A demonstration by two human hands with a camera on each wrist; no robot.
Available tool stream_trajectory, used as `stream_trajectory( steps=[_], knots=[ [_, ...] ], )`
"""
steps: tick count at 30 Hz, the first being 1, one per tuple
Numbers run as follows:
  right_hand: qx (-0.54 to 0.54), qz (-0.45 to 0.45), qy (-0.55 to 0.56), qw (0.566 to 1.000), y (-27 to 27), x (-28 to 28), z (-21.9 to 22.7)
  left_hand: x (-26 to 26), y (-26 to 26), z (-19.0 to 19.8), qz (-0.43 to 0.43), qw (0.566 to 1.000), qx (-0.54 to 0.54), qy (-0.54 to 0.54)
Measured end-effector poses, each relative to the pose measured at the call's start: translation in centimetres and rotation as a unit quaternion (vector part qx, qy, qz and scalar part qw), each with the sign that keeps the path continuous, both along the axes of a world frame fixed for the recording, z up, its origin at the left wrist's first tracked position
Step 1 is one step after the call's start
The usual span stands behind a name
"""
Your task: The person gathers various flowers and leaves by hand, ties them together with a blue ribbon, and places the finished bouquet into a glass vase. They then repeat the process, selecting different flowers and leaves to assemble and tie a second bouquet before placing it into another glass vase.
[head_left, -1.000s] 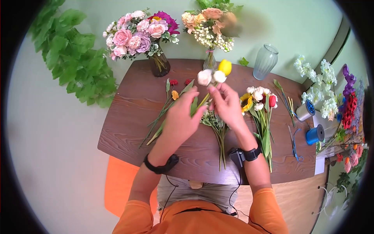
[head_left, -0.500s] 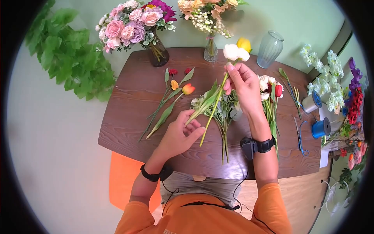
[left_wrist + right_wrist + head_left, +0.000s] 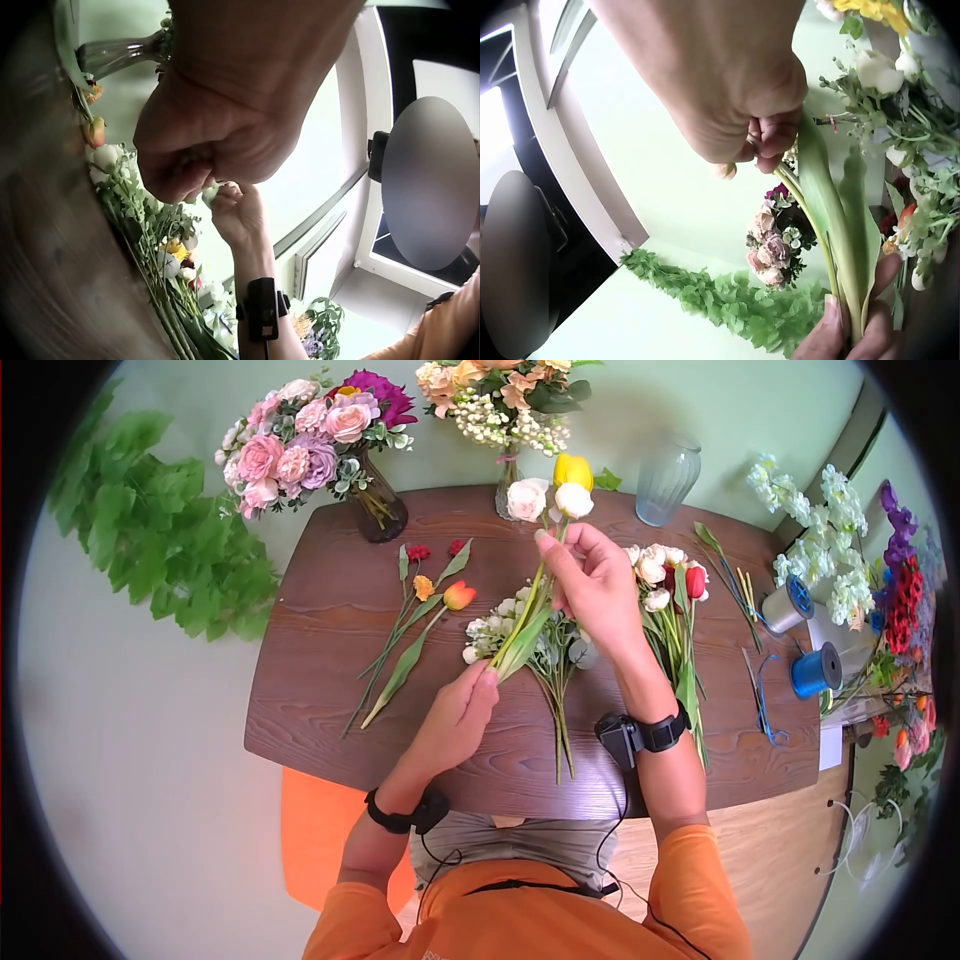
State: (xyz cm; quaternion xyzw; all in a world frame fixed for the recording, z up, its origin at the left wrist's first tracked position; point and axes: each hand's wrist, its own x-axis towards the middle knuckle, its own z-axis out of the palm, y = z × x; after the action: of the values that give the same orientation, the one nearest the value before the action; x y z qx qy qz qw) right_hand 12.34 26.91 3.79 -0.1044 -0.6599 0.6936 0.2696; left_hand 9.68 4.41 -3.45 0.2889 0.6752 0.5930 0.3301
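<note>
In the head view, a yellow tulip and two white round blooms stand together above the table. My right hand pinches their stems just below the heads. Lower down, my left hand grips the stem ends and the base of the tulip's broad leaves. The right wrist view shows the left thumb and fingers pressed around the stems and the leaf base. Beneath, a bunch of small white flowers with greenery lies on the table. In the left wrist view the left fingers are curled and partly hide the stems.
An orange tulip and thin red-flowered stems lie left on the table. To the right lies a mixed bunch with a red tulip. Ribbon spools, a glass vase and a vase of pink roses stand farther out.
The right hand has brought the white blooms left against the yellow tulip. My left hand, looser half a second ago, now grips the stems and leaf base together. The orange tulip has come into view.
</note>
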Motion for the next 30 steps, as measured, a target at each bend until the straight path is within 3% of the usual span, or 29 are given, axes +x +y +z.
stream_trajectory(
  steps=[6, 10, 13, 19, 26, 28, 30],
  knots=[
    [-0.035, 0.049, 0.010, 0.998, -0.2, -0.1, -0.2, 0.8, 0.1, -0.2, 0.069, 0.995, 0.069, -0.014],
    [-0.040, 0.058, 0.023, 0.997, -0.5, -0.2, -0.4, 0.8, 0.1, -0.2, 0.064, 0.995, 0.076, -0.020],
    [-0.034, 0.070, 0.011, 0.997, -0.5, -0.1, -0.4, 0.7, 0.5, 0.3, 0.068, 0.997, 0.044, 0.000],
    [-0.027, 0.122, -0.007, 0.992, -0.9, 0.1, -0.3, 0.5, 1.4, 0.8, 0.102, 0.991, 0.081, 0.040],
    [-0.031, 0.131, -0.013, 0.991, -1.0, 0.0, -0.5, 0.4, 1.5, 0.0, 0.132, 0.977, 0.041, 0.160],
    [-0.055, 0.086, 0.010, 0.995, -1.7, 0.1, 0.2, 0.6, 1.7, 0.5, 0.144, 0.968, 0.037, 0.203],
    [0.011, -0.108, 0.081, 0.991, -3.1, -0.2, 0.8, 0.3, 2.0, 0.8, 0.190, 0.961, 0.069, 0.188]
  ],
)
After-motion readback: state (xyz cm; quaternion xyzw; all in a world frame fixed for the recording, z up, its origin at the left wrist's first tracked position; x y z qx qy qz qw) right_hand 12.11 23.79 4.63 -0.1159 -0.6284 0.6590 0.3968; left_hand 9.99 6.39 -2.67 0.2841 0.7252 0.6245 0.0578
